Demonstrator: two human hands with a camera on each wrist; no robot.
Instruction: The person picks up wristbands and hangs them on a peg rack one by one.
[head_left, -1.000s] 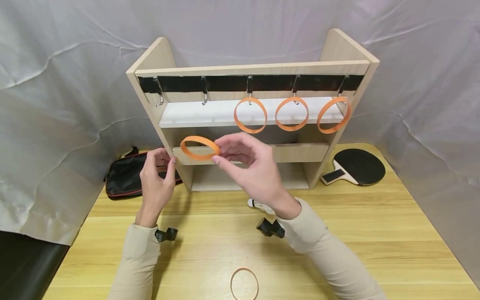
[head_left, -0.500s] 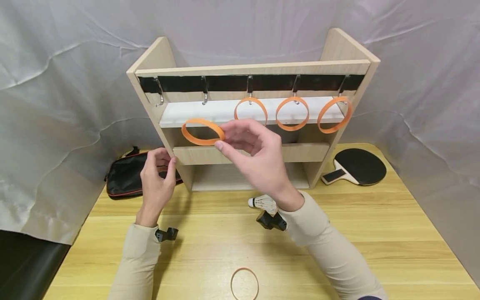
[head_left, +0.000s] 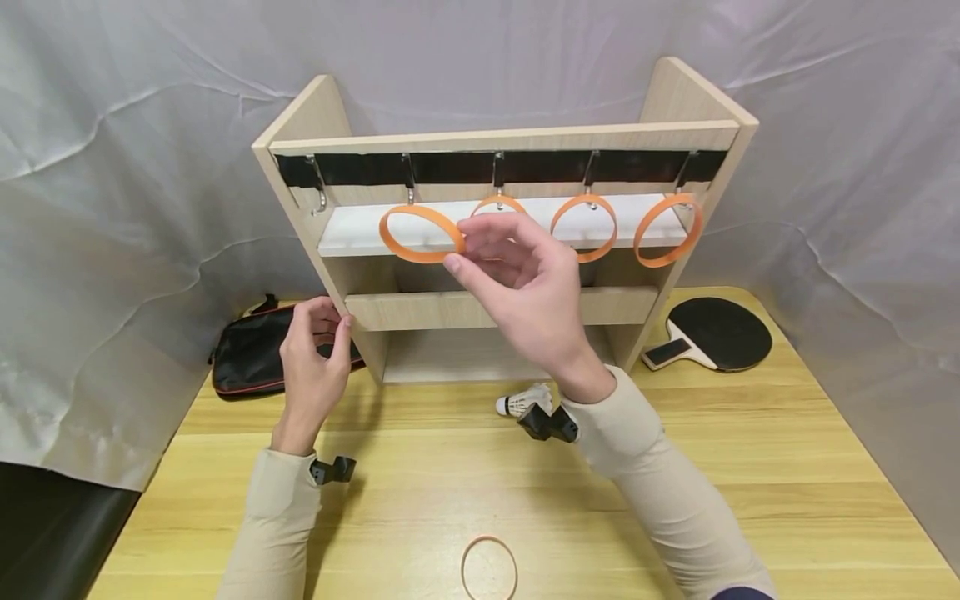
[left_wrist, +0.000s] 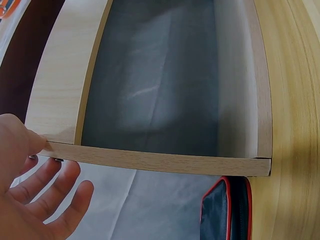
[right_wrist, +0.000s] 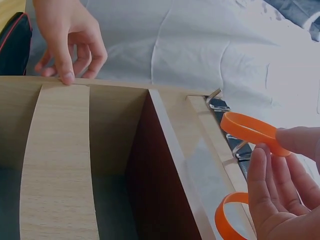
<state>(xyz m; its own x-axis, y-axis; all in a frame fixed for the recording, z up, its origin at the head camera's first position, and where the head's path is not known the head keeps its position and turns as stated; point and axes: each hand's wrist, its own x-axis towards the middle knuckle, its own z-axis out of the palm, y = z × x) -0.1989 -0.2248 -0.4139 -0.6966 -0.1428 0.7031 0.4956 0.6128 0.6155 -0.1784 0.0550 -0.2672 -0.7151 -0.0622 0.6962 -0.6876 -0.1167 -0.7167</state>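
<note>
1. The right hand [head_left: 528,287] is pinching the orange held ring [right_wrist: 246,134] by its right side, between the thumb and the bent fingers.
2. The held ring is hanging in the air, tilted, in front of the rack [head_left: 420,312]. In the head view it is appearing just below the second hook [head_left: 410,196] from the left; whether it is touching that hook cannot be told.
3. The left hand [head_left: 315,354] is holding the left panel [left_wrist: 150,161] of the rack. The thumb is resting on the front edge, and the other fingers are bending along the outer face.
4. Three hung rings [head_left: 699,223], also orange, are hanging from the third, fourth and fifth hooks. The right hand is partly covering the one on the third hook.
5. The rack is standing upright along the back edge of the worktop [head_left: 420,483].
6. A loose ring [head_left: 489,537] is lying flat on the near part of the worktop, about midway between its left and right edges.
7. The shuttlecock [head_left: 517,404] is lying just in front of the rack, partly hidden by the right wrist camera [head_left: 547,422].
8. The paddle [head_left: 720,333] is lying near the back right corner of the worktop; the black bag [head_left: 251,358] is lying near the back left corner.
</note>
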